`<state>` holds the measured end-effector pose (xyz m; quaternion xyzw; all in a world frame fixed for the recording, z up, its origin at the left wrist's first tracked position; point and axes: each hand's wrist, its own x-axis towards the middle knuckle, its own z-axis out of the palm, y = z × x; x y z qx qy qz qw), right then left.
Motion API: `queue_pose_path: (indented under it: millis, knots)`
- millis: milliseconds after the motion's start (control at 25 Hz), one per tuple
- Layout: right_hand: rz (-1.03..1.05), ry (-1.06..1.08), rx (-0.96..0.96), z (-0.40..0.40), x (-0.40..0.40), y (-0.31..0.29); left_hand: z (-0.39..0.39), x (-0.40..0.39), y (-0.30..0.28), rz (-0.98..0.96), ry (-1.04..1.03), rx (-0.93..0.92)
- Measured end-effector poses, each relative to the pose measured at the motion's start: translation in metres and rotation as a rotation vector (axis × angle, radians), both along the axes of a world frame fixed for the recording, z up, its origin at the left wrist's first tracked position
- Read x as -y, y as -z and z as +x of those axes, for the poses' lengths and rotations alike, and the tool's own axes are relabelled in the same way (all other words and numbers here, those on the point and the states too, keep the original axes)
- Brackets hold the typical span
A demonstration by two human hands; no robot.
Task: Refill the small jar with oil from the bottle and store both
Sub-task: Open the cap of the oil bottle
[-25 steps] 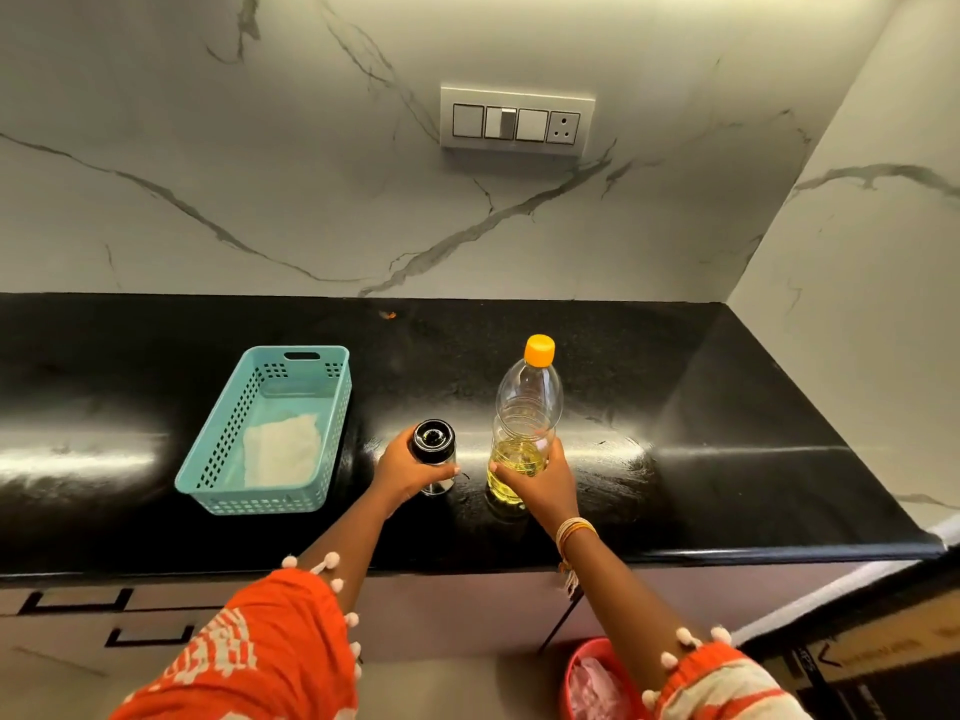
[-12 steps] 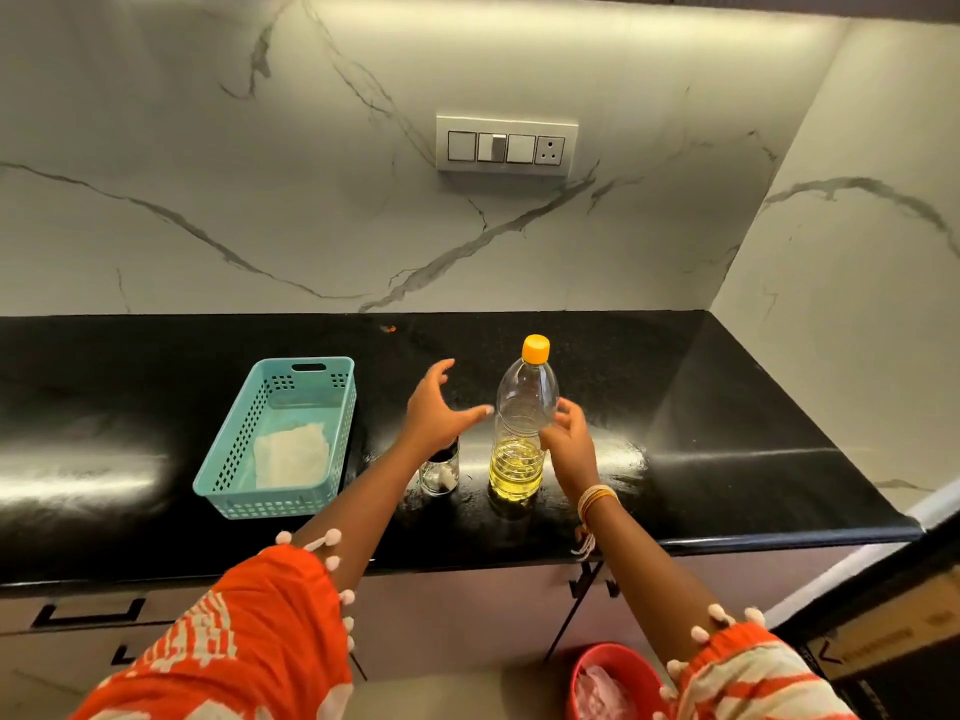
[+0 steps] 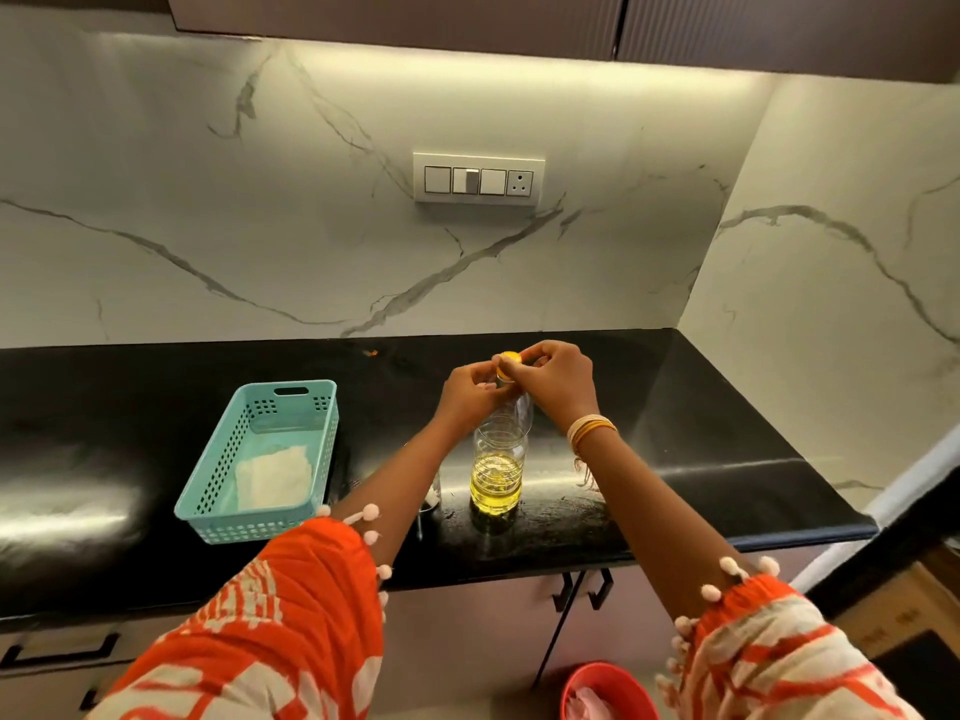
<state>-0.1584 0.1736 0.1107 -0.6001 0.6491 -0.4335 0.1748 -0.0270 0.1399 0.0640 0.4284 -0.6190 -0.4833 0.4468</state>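
A clear plastic oil bottle (image 3: pixel 497 470), about a third full of yellow oil, stands upright on the black counter (image 3: pixel 701 423). My left hand (image 3: pixel 470 392) is closed around the bottle's neck. My right hand (image 3: pixel 556 376) pinches the orange cap (image 3: pixel 508 359) on top of the bottle. The small glass jar (image 3: pixel 432 493) stands just left of the bottle, mostly hidden behind my left forearm; its lid cannot be seen.
A teal plastic basket (image 3: pixel 208 491) with a white cloth (image 3: pixel 272 478) inside sits on the counter to the left. A switch panel (image 3: pixel 478 180) is on the marble wall. Cabinet doors lie below the counter, and a red bin (image 3: pixel 608 691) stands on the floor.
My left hand left the jar and rose to the bottle's neck. My right hand climbed from the bottle's body to the cap. The view tilted upward.
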Motion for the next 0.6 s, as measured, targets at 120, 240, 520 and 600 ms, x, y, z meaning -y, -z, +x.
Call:
queue_pose_path:
  millis: [120,240,520,600]
  knots:
    - [-0.04,0.013,-0.183,0.003,0.001,-0.005,-0.003,-0.001,0.002,0.027,-0.033,-0.057]
    - [-0.078,0.023,-0.288,0.002,0.003,-0.007,-0.005,-0.002,0.0,0.056,0.002,-0.131]
    - [-0.115,-0.017,-0.398,-0.001,0.011,-0.006,-0.008,0.003,0.01,0.076,0.019,-0.236]
    - [-0.119,-0.011,-0.377,0.0,0.01,-0.005,-0.009,0.003,0.012,0.054,0.012,-0.257]
